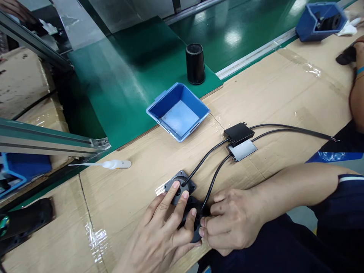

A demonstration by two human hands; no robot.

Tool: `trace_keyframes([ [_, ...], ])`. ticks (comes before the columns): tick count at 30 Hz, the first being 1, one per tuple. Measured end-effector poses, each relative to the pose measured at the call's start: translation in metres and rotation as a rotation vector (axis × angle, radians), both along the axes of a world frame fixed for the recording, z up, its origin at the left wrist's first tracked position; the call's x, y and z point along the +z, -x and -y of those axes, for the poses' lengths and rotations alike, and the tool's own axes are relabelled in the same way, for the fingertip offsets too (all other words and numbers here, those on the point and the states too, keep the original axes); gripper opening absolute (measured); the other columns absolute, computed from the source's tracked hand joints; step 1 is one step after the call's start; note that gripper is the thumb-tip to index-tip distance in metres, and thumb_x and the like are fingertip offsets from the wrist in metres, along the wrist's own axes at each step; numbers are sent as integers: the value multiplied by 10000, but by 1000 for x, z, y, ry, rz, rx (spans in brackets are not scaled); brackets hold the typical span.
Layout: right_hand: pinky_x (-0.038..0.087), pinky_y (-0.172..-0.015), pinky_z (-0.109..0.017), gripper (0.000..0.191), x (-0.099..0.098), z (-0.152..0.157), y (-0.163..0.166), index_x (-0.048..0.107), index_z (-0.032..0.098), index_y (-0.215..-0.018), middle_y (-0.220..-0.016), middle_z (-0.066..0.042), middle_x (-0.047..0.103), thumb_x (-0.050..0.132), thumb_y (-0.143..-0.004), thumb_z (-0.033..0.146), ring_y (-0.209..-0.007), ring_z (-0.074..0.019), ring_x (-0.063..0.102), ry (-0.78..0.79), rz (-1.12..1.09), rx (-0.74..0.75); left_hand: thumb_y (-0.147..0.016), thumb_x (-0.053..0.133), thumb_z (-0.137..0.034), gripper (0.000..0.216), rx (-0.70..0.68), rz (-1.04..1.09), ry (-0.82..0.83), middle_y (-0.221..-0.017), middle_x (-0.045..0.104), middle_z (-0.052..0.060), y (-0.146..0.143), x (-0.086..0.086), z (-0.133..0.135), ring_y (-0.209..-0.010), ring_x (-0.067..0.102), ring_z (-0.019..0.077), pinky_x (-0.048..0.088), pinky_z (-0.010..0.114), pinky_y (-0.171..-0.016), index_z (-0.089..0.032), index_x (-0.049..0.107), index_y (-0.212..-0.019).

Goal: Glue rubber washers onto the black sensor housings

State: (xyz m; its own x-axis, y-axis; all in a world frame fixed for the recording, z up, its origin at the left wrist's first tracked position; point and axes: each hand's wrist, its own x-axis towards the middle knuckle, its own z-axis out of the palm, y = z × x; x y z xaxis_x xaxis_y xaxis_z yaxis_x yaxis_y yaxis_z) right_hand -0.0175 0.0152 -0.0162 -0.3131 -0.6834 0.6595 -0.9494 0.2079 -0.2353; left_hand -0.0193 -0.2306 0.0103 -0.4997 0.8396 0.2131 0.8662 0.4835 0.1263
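Observation:
Two black round fittings lie at the table's near edge, each joined by a black cable to a flat box. The upper fitting (187, 184) has a square flange with corner holes. Middle fingers of my left hand (166, 223) rest on it, while the index finger and thumb hold the lower fitting (191, 204), partly hidden. My right hand (233, 218) is curled closed, its fingertips gripping the lower fitting's right edge beside its cable (212, 184). Farther off, a black box (239, 132) overlaps a silver-faced box (243, 150); cables with bare ends run right.
A blue bin (167, 127) stands beyond the hands, with a black cylinder (195, 64) behind it. A white nozzle bottle (116, 164) lies left. Dark parts (28, 220) sit at the left edge. Another blue bin (308, 28) and a person's arm (358, 91) are at right.

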Motion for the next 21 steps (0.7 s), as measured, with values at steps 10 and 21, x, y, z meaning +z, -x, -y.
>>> trace_keyframes([
  [10, 307, -470, -285, 164, -3, 2, -1, 699, 209, -737, -749, 47, 614, 667, -849, 324, -512, -80, 459, 32, -2, -24, -945, 618, -459, 262, 115, 166, -205, -1287, 714, 103, -2, -6, -2, -1467, 455, 310, 396, 434, -1012, -258, 690, -1096],
  [21, 317, -453, -255, 180, 2, -4, -1, 745, 185, -799, -783, 31, 629, 614, -895, 262, -518, -76, 479, 6, -25, -30, -844, 678, -625, 459, 235, 98, -321, -1066, 766, 151, -9, -18, -15, -1235, 643, 365, 453, 461, -887, -227, 552, -1032],
])
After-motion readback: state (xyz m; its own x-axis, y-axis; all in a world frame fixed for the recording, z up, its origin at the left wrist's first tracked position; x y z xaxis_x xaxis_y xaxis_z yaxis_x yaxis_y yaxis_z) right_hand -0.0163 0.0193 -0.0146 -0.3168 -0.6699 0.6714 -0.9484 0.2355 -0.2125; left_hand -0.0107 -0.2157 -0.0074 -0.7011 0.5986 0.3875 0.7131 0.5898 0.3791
